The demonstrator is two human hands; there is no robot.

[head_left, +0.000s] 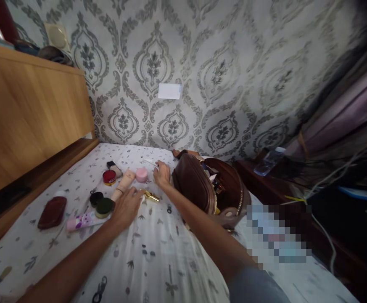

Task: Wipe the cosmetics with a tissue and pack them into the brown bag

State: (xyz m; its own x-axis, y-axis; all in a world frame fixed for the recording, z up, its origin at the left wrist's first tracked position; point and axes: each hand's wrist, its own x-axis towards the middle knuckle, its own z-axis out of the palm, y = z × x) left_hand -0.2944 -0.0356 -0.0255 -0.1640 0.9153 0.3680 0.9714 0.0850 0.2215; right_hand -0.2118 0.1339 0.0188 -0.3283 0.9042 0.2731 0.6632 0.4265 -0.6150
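My right hand (162, 175) is closed at the left side of the brown handbag (191, 185). A thin white stick (149, 162) pokes out leftward from its fingertips; its exact kind is too small to tell. My left hand (127, 207) lies low over the bed with fingers stretched out. Its fingertips are beside a gold tube (152, 196), and I cannot tell if they touch. Around it are a beige tube (123, 184), a pink round jar (141, 175), a dark green-lidded jar (104, 207) and a pink-white tube (84, 221).
The handbag gapes, with small items inside. Further left are a red round tin (109, 177), a small dark-capped bottle (114, 168) and a dark red bottle (52, 212). A wooden headboard (35, 97) bounds the left, the patterned wall (153, 63) the back. A clear bottle (269, 161) lies right.
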